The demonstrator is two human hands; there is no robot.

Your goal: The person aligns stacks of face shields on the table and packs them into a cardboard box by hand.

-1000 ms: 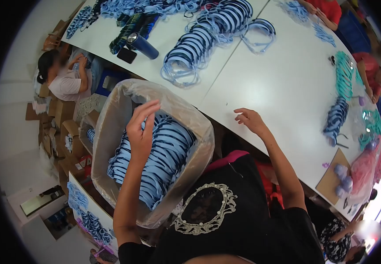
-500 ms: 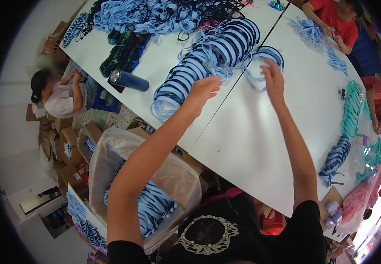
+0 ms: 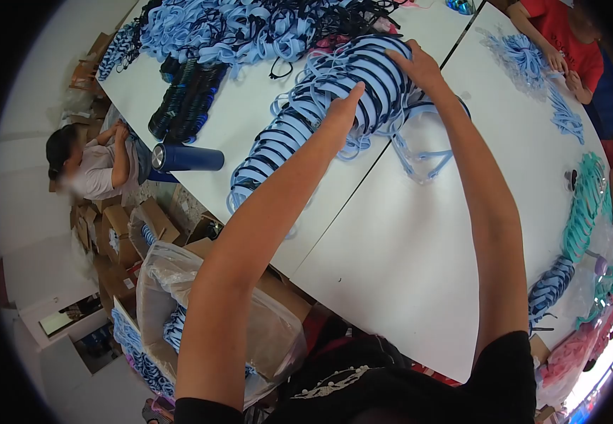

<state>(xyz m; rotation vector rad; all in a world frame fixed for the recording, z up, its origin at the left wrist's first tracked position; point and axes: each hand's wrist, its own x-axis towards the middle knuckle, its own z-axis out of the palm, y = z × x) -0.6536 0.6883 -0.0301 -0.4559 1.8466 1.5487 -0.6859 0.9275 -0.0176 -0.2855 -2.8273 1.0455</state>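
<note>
A long row of stacked light-blue and dark-blue banded loops lies diagonally across the white table. My left hand is against the middle of the row, thumb up, its other fingers hidden behind the wrist and the loops. At the row's upper right end, my right hand rests on the loops with thumb and fingers spread around them. Beside that end lie a few separate loops, partly behind my right forearm.
A blue bottle lies near the table's left edge, below dark bundles. A heap of blue straps is at the back. A plastic-lined box stands below left. Co-workers sit left and right; teal coils lie at right.
Both hands have moved from above the box and near table edge, up and forward onto the row of loops. The view has shifted, with the box now lower in the picture.
</note>
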